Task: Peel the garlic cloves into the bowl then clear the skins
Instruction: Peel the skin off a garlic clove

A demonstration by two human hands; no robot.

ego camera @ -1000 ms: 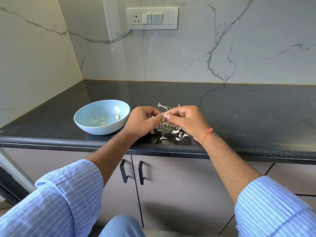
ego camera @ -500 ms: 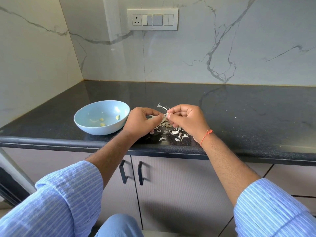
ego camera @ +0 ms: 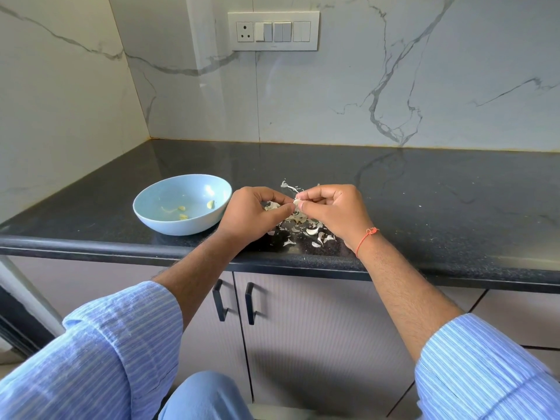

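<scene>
a person in a striped blue shirt works at a black granite counter (ego camera: 424, 189), midway through peeling garlic. the left hand (ego camera: 251, 216) and right hand (ego camera: 333, 210) meet just above a scatter of papery skins (ego camera: 306, 230), the fingertips of both curled and pinched together on one small pale garlic clove (ego camera: 297, 202) held between them; how much skin clings to it is too small to tell. to the left, just beside the left hand, a light blue bowl (ego camera: 151, 216) holds a few peeled cloves (ego camera: 182, 212), lying apart from one another on its floor. the skins lie loose on the counter under and in front of the hands, near the front edge, with a longer strip at the far side of the pile. by this view the job looks partly done: some cloves are in the bowl, one is in hand, and whether unpeeled cloves remain in the pile cannot be told. the clearing of the skins has not begun. a switch panel (ego camera: 272, 31) sits on the marble wall behind.
</scene>
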